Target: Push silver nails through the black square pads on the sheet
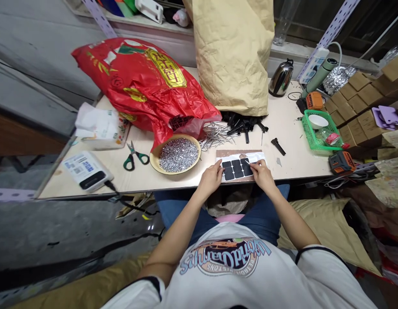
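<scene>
In the head view, the black-squared sheet (238,173) lies at the table's (290,124) front edge, between both hands. The left hand's (212,177) fingertips touch its left side — any grip is unclear — while the right hand (262,174) pinches a slim pale piece (247,162).

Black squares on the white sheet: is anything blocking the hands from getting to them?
Nothing visible blocks the black squares: the left hand is at their left end, the right hand at their right. The bowl sits off to the left.
</scene>
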Available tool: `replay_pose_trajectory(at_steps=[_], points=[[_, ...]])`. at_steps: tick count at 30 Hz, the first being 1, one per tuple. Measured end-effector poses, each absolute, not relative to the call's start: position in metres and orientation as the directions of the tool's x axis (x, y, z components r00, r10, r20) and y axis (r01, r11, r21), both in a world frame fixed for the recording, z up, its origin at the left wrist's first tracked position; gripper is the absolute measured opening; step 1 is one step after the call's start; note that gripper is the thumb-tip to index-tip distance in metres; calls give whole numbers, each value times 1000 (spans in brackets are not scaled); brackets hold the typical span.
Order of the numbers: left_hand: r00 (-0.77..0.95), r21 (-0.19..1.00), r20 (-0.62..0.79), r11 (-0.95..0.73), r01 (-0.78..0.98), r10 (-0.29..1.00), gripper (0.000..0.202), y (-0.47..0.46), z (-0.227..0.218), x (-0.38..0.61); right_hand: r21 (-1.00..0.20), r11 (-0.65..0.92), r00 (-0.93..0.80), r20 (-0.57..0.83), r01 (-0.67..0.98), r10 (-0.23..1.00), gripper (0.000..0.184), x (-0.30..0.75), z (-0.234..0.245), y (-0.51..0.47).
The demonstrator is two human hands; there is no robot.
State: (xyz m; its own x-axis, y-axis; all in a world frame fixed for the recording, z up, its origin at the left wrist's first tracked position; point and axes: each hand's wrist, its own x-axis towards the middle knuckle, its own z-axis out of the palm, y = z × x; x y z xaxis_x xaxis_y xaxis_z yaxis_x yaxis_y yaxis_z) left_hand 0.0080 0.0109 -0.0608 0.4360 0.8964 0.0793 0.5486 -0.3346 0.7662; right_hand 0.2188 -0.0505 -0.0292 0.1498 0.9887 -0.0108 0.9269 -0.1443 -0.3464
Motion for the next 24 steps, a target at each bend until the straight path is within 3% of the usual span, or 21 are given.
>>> replay_pose_trajectory(at_steps=[5,7,10,13,15,19,21,24], points=[[430,758,79,-335,560,899,41,10,-60,9,-289,-167,140,-111,943,984,30,216,-17,-49],[430,760,72,-329,561,900,41,10,-58,8,-337,-9,-63,-204,941,977,27,202,-11,-60],[418,759,77,-325,564,905,39,10,-57,6,-413,255,-413,-358,874,837,24,175,-10,-77],[373,754,130,-336,564,919,36,10,-57,2,-299,278,-393,-457,913,798,28,153,-19,-86],[342,757,184,-355,548,921,35,10,-57,-1,-269,296,-387,-411,917,826,29,149,-25,-86],[288,756,291,-404,516,912,32,11,-57,-5,-344,392,-464,-158,853,872,26,183,-19,-66],[254,749,332,-417,515,909,31,12,-55,-6,-195,286,-302,-56,938,952,31,219,-9,-40],[198,743,376,-422,519,905,31,16,-51,-5,72,106,-105,-27,992,994,32,279,6,13]])
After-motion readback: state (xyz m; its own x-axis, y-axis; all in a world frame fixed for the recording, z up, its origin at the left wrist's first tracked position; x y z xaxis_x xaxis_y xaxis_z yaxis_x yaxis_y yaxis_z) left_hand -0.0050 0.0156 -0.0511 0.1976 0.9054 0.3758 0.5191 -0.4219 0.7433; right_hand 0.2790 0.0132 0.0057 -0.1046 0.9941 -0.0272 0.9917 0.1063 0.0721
